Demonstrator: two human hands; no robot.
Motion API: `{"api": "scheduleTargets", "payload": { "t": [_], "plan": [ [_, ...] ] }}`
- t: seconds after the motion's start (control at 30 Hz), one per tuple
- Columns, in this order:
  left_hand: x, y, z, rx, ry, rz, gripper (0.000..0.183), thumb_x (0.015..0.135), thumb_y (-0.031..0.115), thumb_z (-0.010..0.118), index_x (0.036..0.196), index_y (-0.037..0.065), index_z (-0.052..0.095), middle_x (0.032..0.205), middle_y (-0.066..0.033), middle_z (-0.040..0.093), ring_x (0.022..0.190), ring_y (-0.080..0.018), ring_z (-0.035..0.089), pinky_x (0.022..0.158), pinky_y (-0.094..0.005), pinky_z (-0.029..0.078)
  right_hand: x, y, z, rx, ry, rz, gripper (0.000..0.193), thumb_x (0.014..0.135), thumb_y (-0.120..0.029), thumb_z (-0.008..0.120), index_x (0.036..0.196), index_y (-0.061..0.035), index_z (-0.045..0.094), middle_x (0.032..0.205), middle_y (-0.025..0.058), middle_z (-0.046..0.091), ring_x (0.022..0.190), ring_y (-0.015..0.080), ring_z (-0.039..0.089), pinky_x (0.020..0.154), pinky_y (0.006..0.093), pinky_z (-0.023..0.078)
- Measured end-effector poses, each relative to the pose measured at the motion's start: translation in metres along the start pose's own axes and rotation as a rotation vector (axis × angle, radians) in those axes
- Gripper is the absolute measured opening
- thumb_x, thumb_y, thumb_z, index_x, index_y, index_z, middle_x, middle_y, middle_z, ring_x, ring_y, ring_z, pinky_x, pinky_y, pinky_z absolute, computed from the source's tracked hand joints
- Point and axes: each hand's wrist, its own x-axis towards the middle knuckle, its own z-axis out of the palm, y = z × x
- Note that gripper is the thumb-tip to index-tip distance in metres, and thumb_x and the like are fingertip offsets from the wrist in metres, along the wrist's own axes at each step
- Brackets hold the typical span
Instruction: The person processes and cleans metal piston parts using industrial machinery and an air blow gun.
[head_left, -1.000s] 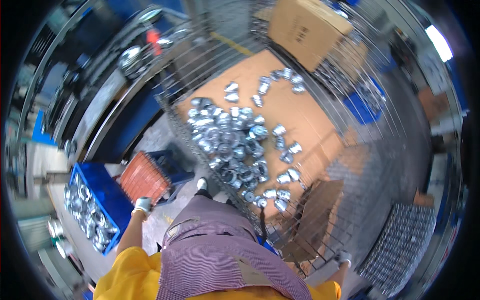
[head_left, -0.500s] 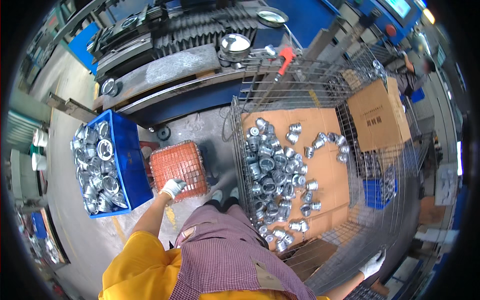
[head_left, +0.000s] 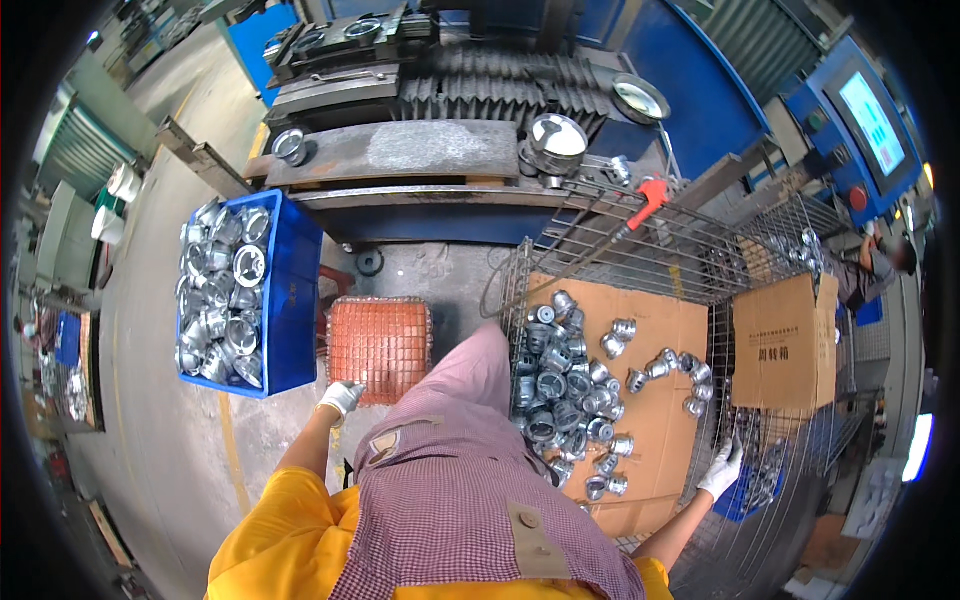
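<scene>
My left hand (head_left: 343,397), in a white glove, is at the near left corner of a stool with a red-orange gridded seat (head_left: 380,340). Its fingers are loosely bent and I see nothing in them; whether it touches the seat I cannot tell. My right hand (head_left: 722,467), also gloved in white, has its fingers stretched out by the right side of a wire cage (head_left: 640,215); contact with the wires is unclear. On cardboard (head_left: 665,330) inside the cage lies a heap of shiny metal housings (head_left: 560,385). A blue crate (head_left: 297,300) on the left is filled with similar metal parts (head_left: 220,290).
A machine with a grey worktop (head_left: 430,145) and dark bellows (head_left: 500,85) stands ahead. A red-handled air gun (head_left: 648,203) hangs at the cage's far rim. A cardboard box (head_left: 780,345) sits at the cage's right. Another person (head_left: 880,265) is at far right, near a control screen (head_left: 872,125).
My view has shifted, and one knee has come forward between stool and cage. My right hand has moved forward along the cage's right side. My left hand has drawn back to the stool's corner.
</scene>
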Motion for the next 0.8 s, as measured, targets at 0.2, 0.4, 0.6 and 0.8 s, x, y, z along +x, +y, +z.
{"api": "scheduleTargets", "payload": {
  "t": [0.2, 0.4, 0.6, 0.8],
  "plan": [
    [0.007, 0.015, -0.005, -0.146, 0.089, 0.031, 0.039, 0.088, 0.037, 0.059, 0.098, 0.000, 0.064, 0.076, -0.0080, 0.065, 0.063, -0.0184, 0.059, 0.058, -0.0324, 0.048, 0.036, -0.029, 0.044, 0.027, 0.011, -0.089, 0.029, 0.092, -0.017, 0.057, 0.114, 0.0006, 0.060, 0.109, 0.0145, 0.064, 0.096, 0.0234, 0.059, 0.088, 0.0337, 0.045],
    [0.021, 0.032, -0.033, 0.177, 0.271, 0.115, 0.037, 0.086, 0.036, 0.057, 0.100, 0.002, 0.064, 0.095, -0.0180, 0.066, 0.086, -0.0315, 0.064, 0.076, -0.0376, 0.048, 0.023, -0.066, 0.099, 0.153, -0.105, -0.067, 0.031, 0.093, -0.017, 0.053, 0.117, 0.0013, 0.058, 0.112, 0.0115, 0.063, 0.099, 0.0187, 0.057, 0.088, 0.0306, 0.045],
    [0.051, 0.090, -0.105, 0.125, 0.420, 0.198, 0.035, 0.084, 0.035, 0.059, 0.095, 0.002, 0.065, 0.092, -0.0169, 0.066, 0.088, -0.0331, 0.063, 0.077, -0.0386, 0.048, 0.024, -0.131, 0.146, 0.312, -0.057, -0.179, 0.028, 0.092, -0.010, 0.055, 0.118, -0.0007, 0.059, 0.117, 0.0113, 0.061, 0.100, 0.0161, 0.058, 0.083, 0.0289, 0.049],
    [0.064, 0.232, -0.210, 0.454, 0.724, 0.655, 0.028, 0.082, 0.032, 0.061, 0.099, 0.010, 0.064, 0.095, -0.0110, 0.063, 0.087, -0.0305, 0.058, 0.076, -0.0422, 0.046, -0.030, -0.352, 0.231, 0.466, -0.164, -0.235, 0.028, 0.090, -0.004, 0.056, 0.116, 0.0045, 0.058, 0.108, 0.0136, 0.063, 0.096, 0.0187, 0.059, 0.085, 0.0322, 0.048]
  ]
}}
